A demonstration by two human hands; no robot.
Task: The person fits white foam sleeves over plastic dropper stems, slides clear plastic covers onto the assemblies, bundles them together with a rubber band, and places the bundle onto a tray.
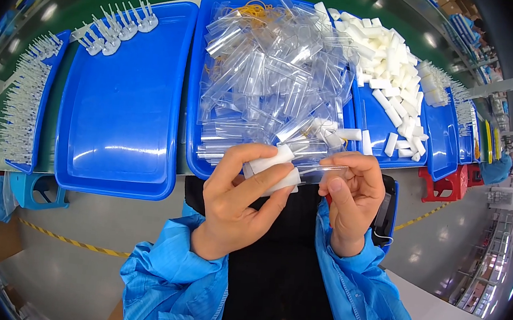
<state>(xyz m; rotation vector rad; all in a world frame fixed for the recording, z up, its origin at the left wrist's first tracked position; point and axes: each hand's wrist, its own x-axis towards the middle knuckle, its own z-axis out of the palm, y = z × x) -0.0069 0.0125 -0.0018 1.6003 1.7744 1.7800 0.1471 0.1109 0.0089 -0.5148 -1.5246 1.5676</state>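
In front of my body, at the near edge of the middle blue tray (196,92), both hands are raised close together. My left hand (237,198) is closed round a few white foam pieces (285,178), pinched between thumb and fingers. A clear plastic sleeve (323,172) stretches from beside the foam to my right hand (352,200), whose thumb and curled fingers grip its end. Whether the foam reaches into the sleeve, I cannot tell. Behind my hands lies a heap of clear plastic sleeves (277,75), with yellow rubber bands (253,10) among them at the far side.
To the right, white foam pieces (395,68) are piled in another blue tray (374,119). A blue tray (126,104) on the left bears upright white pronged parts (111,32) at its far end. More pronged parts (24,107) fill a tray farther left. A red stool (445,185) stands right.
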